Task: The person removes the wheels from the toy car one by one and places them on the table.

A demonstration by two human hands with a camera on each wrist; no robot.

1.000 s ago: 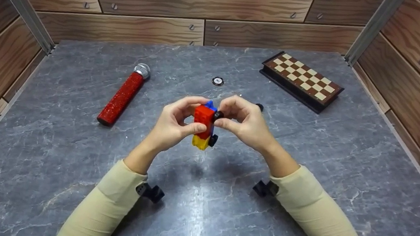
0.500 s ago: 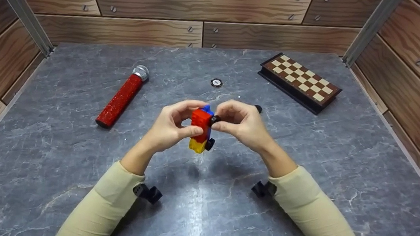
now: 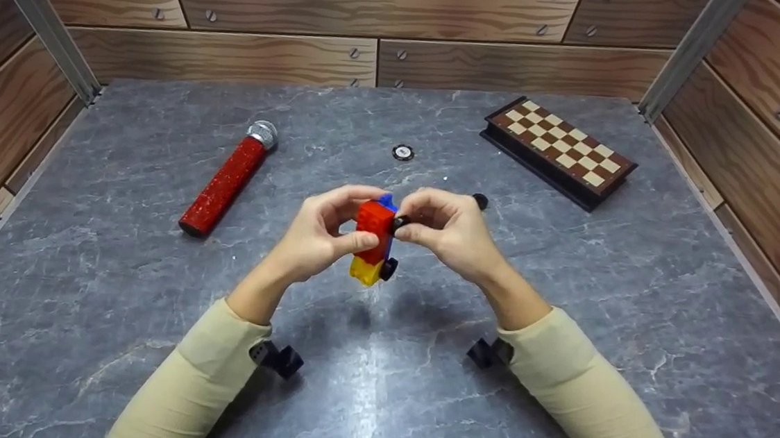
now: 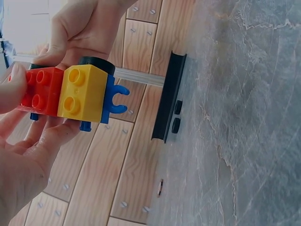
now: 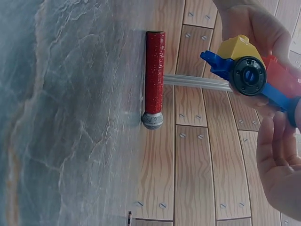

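Observation:
A toy brick car is held above the table, with red bricks (image 3: 374, 228), a yellow brick (image 4: 82, 94) and a blue base (image 5: 276, 96) that ends in a hook. My left hand (image 3: 319, 231) grips it by the sides, thumb on the red part. With thumb and forefinger my right hand (image 3: 451, 234) pinches a black wheel (image 3: 400, 223) against the car's right side, near its far end. Another black wheel (image 5: 248, 76) sits on the same side by the yellow brick. Part of a wheel also shows on the far side of the red bricks in the left wrist view.
Two loose black wheels (image 4: 177, 117) lie on the table behind my right hand. A folded chessboard case (image 3: 559, 152) rests at the back right, a poker chip (image 3: 403, 152) at the back middle. On the left lies a red glittery microphone (image 3: 229, 182). Wood-patterned walls enclose the table.
Both hands and the car have stayed nearly in place. The wheel pinched in my right hand has turned slightly against the car's side, and my right fingers cover more of it.

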